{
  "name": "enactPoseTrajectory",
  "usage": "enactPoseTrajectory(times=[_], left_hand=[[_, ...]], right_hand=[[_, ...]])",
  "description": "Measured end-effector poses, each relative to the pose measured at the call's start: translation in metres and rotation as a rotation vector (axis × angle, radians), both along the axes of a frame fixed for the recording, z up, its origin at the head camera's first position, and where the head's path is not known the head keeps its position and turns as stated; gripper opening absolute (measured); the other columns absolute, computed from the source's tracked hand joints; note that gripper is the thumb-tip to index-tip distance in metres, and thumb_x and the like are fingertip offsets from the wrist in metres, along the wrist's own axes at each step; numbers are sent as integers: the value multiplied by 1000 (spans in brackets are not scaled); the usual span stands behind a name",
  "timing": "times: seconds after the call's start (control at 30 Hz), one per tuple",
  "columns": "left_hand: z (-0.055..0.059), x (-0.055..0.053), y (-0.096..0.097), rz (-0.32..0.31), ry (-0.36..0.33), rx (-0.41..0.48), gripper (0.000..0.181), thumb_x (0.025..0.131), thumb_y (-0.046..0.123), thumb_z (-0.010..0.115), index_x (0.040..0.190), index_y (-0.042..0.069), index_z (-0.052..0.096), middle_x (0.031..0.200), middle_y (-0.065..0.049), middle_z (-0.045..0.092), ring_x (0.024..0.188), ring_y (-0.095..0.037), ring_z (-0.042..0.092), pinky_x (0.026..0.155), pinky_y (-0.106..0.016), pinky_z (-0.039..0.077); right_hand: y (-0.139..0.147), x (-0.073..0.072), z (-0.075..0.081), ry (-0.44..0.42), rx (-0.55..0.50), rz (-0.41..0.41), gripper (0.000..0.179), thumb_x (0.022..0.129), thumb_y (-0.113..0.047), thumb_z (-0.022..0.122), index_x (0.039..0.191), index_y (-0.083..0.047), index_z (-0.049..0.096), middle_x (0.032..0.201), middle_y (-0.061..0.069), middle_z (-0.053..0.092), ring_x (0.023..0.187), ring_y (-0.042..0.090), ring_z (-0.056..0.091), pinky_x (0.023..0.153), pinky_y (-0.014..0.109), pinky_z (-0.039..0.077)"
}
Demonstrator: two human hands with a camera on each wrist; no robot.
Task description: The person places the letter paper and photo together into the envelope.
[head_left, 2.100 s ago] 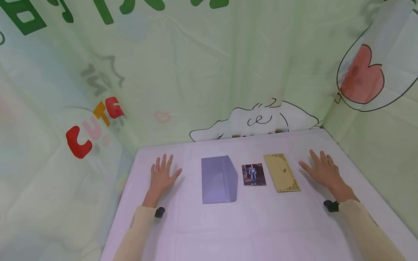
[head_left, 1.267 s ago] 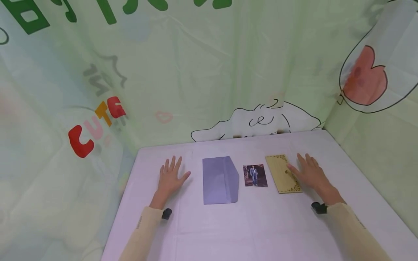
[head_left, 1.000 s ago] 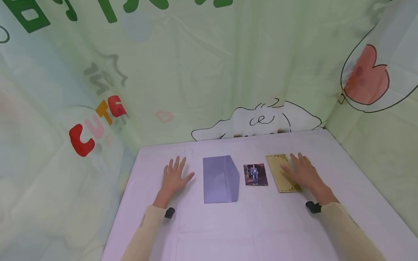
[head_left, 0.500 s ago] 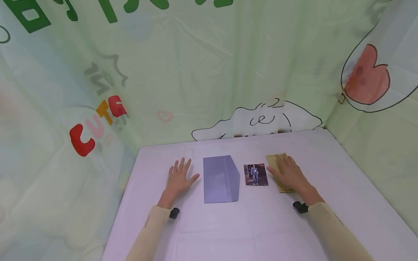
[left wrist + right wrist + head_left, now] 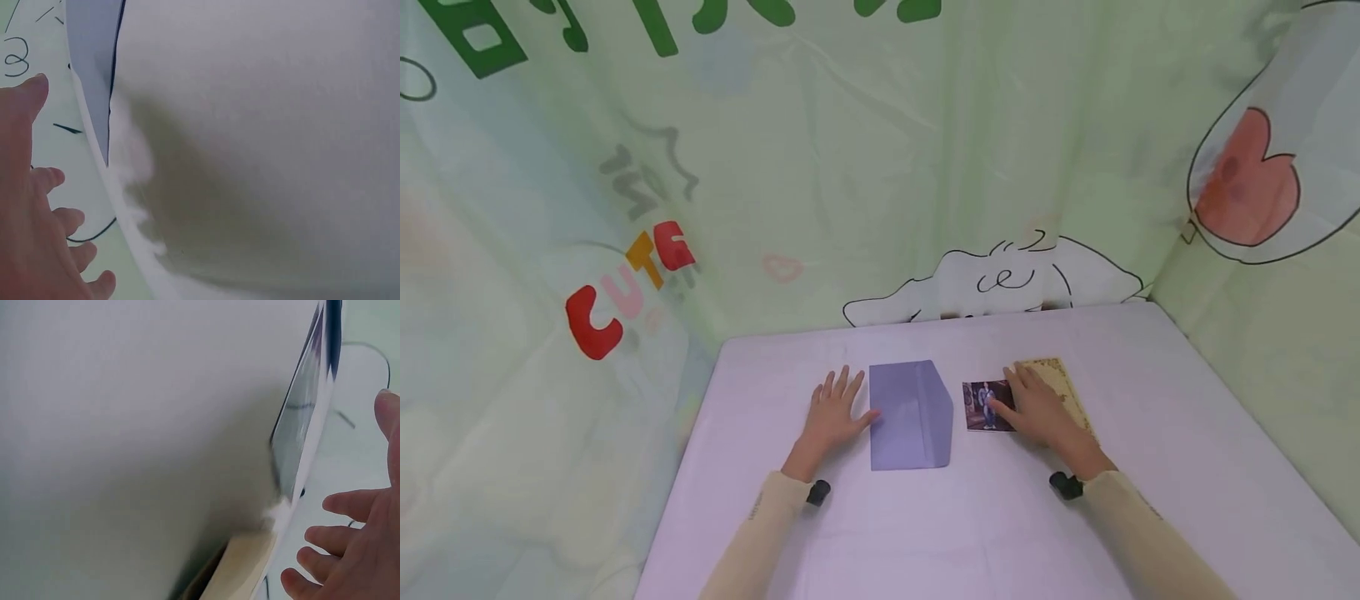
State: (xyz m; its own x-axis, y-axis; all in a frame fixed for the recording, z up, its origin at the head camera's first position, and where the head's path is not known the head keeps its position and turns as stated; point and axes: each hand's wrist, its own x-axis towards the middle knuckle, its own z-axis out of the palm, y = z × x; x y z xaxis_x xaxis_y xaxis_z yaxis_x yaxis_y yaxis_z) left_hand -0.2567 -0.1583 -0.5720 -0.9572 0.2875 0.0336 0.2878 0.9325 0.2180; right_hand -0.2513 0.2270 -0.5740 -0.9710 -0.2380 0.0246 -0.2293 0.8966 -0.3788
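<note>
A purple envelope [image 5: 897, 417] lies flat with its pointed flap to the right. My left hand [image 5: 833, 417] hovers at its left edge, fingers spread, thumb tip over the edge. Right of the envelope lies a small photo [image 5: 977, 408] of a standing figure. Beside the photo is a gold envelope [image 5: 1060, 379] with ornate dark borders. My right hand [image 5: 1037, 408] is above these two, fingers extended, thumb over the photo, hiding parts of both. In the right wrist view the hand [image 5: 350, 544] stands raised off the table and holds nothing; the left wrist view shows the left hand [image 5: 37, 206] likewise.
A table with a pale lilac cover [image 5: 925, 533] carries these things. A light green curtain [image 5: 850, 167] printed with cartoons and letters hangs behind the table and along both sides. Each wrist wears a small black camera, such as the right one [image 5: 1066, 485].
Both hands have moved inward. The left hand has come from the table's left side to the purple envelope's edge; the right has passed leftward across the gold envelope to the photo. The flat things stay put.
</note>
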Motion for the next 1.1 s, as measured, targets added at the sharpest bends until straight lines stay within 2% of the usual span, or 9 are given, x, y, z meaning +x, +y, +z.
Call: enactPoseTrajectory(times=[0.17,0.4,0.67,0.83,1.1], left_hand=[[-5,2,13,-46,-1,0,84,94,66,51,159,17,29,167,-15,23,152,-43,22,119,-60,23],[-13,1,32,-102,-6,-27,84,94,69,47,160,22,27,168,-13,22,153,-41,20,119,-58,24],[-11,-2,54,-159,-10,-74,82,94,70,45,159,23,29,167,-10,25,154,-38,21,121,-54,23],[-9,0,66,-215,-2,-117,79,95,70,44,158,23,32,165,-10,29,154,-36,23,121,-53,24],[-11,3,78,-267,-2,-160,74,97,69,42,157,28,34,166,-12,26,153,-37,24,121,-54,26]], right_hand=[[-18,5,-2,30,-12,75,81,100,-49,56,150,10,33,159,35,25,147,53,23,116,65,25],[-48,11,2,148,-39,235,62,97,-28,66,142,10,47,149,32,45,139,50,41,111,62,35],[-71,14,3,158,-21,367,52,95,-21,67,136,9,55,145,28,52,136,47,47,111,62,35],[-77,16,2,168,39,389,50,94,-21,69,133,9,58,143,27,54,134,45,50,111,60,37],[-79,15,2,147,63,387,47,94,-19,69,131,8,60,143,27,54,134,44,51,110,61,36]])
